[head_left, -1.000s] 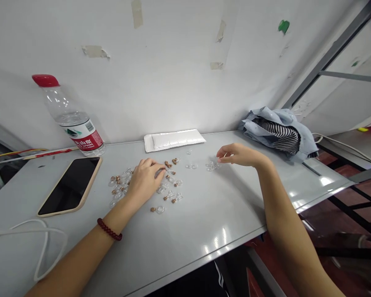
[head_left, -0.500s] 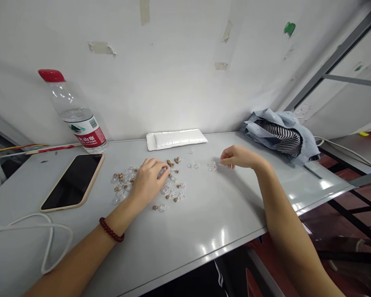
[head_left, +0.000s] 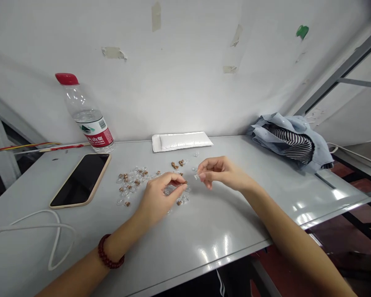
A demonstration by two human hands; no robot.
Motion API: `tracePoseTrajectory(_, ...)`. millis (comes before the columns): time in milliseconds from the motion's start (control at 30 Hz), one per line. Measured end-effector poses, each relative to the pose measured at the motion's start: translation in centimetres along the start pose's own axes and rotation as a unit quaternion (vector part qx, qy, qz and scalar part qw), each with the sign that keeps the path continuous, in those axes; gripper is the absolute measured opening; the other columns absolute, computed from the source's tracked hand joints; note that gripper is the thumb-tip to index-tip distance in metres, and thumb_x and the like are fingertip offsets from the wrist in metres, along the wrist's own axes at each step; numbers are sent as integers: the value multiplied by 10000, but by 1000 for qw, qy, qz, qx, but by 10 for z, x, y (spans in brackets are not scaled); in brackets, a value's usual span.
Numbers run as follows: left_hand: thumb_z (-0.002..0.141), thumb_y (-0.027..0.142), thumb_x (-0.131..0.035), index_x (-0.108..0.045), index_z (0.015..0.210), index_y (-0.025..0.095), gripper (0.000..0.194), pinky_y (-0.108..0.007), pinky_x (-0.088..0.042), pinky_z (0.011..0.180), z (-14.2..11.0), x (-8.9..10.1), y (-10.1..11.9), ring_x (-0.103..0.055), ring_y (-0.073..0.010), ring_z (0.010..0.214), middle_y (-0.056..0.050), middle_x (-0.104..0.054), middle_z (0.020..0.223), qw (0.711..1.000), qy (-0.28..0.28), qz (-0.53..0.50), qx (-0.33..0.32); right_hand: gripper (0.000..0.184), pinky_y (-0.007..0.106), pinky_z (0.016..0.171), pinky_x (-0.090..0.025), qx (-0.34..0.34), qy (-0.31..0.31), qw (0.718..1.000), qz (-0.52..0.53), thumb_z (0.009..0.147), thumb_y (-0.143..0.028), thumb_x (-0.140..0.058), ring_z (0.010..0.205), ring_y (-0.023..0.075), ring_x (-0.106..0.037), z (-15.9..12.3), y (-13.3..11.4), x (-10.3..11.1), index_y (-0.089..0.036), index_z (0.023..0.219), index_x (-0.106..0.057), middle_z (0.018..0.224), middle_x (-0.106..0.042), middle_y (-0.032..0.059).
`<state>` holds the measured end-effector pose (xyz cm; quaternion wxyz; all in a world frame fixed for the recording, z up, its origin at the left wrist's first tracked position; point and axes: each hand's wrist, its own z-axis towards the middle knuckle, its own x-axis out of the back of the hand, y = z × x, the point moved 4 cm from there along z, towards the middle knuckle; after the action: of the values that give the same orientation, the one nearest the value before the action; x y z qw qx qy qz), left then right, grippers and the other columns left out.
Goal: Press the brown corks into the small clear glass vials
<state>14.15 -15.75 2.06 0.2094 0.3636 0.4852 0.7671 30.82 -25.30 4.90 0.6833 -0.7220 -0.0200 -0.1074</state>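
Note:
My left hand (head_left: pixel 162 196) pinches a tiny corked glass bottle (head_left: pixel 188 189) between thumb and fingertips, just above the table. To its right, my right hand (head_left: pixel 218 171) has its thumb and index finger closed on a small clear piece (head_left: pixel 196 176), too small to make out its exact kind. The two hands face each other, a short way apart. Left of my left hand lies a loose pile of tiny corked glass bottles (head_left: pixel 130 181). More bottles (head_left: pixel 183 200) lie under and beside that hand, partly hidden by it. A few brown corks (head_left: pixel 174 165) show behind it.
A black-screened phone (head_left: pixel 80 180) and a white cable (head_left: pixel 57 243) lie at the left. Behind the phone stands a red-capped water bottle (head_left: pixel 91 119). A white packet (head_left: pixel 182 141) rests against the wall, and a bundled blue cloth (head_left: pixel 292 140) sits at the back right.
My left hand has lifted from among the bottles and now pinches one. My right hand has moved left toward it with the clear piece. The view has shifted slightly.

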Motion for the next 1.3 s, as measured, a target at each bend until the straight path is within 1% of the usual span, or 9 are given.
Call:
tracePoseTrajectory(133,819,222,-617,-677,834,199,66,-295,-548,698,-3,-2,8,-661,-162,758,-20,-696,826,999,-24,-15,-25,122,248,567,-508,-19,-59,997,52,796,-257,-683,529,85,-575,2,6,-14,-141,832,-670,676,-617,-11)
tracePoseTrajectory(300,830,207,-609,-679,844,201,72,-274,-544,644,-5,-3,12,-651,-152,731,-27,-699,852,998,-27,-25,-44,144,226,541,-510,-20,-75,994,78,814,-275,-687,522,82,-585,3,10,-15,-135,848,-685,647,-623,-17)
tracePoseTrajectory(533,789,199,-677,-663,777,198,18,-252,-515,569,-3,-3,5,-612,-126,594,5,-671,722,997,-45,-53,-19,179,227,503,-522,-16,-112,986,121,816,-284,-690,519,92,-612,4,21,-23,-137,917,-709,706,-662,7)
tracePoseTrajectory(700,796,214,-687,-668,755,204,46,-269,-504,635,-6,-3,8,-621,-144,661,1,-686,721,993,-57,13,-107,181,216,469,-504,-36,-159,978,127,801,-284,-704,487,87,-599,2,22,-27,-135,905,-709,676,-669,2)
tracePoseTrajectory(767,812,218,-670,-667,810,208,11,-262,-509,644,-6,-2,9,-625,-141,672,4,-686,731,991,-54,31,-116,188,212,471,-502,-33,-146,982,115,810,-296,-697,487,85,-601,2,21,-26,-135,908,-710,676,-668,2)
tracePoseTrajectory(933,819,169,-621,-610,1080,206,264,-281,-523,725,-5,-3,9,-635,-155,778,-16,-697,870,983,-96,90,-129,225,203,481,-486,-46,-114,990,63,824,-344,-679,487,77,-597,5,24,-31,-139,910,-711,650,-645,-8)
tracePoseTrajectory(1067,871,145,-528,-635,879,190,116,-293,-487,661,-4,-5,7,-583,-155,688,-11,-652,715,964,-82,155,-199,275,212,480,-473,-64,-107,992,-25,846,-362,-642,472,71,-578,4,23,-29,-142,1001,-698,687,-646,-3)
tracePoseTrajectory(1167,886,132,-479,-631,839,187,168,-320,-484,699,2,-3,3,-572,-183,764,-35,-657,744,954,-47,185,-229,348,239,501,-483,-54,-23,996,-61,835,-375,-648,473,89,-573,1,13,-7,-128,1079,-661,663,-645,1)
tracePoseTrajectory(1300,887,149,-442,-654,924,181,218,-354,-501,749,26,7,-11,-579,-220,895,-64,-677,889,950,-4,254,-179,227,237,483,-433,-10,119,986,-117,824,-364,-637,478,88,-535,-9,-7,34,-146,882,-672,624,-614,-3)
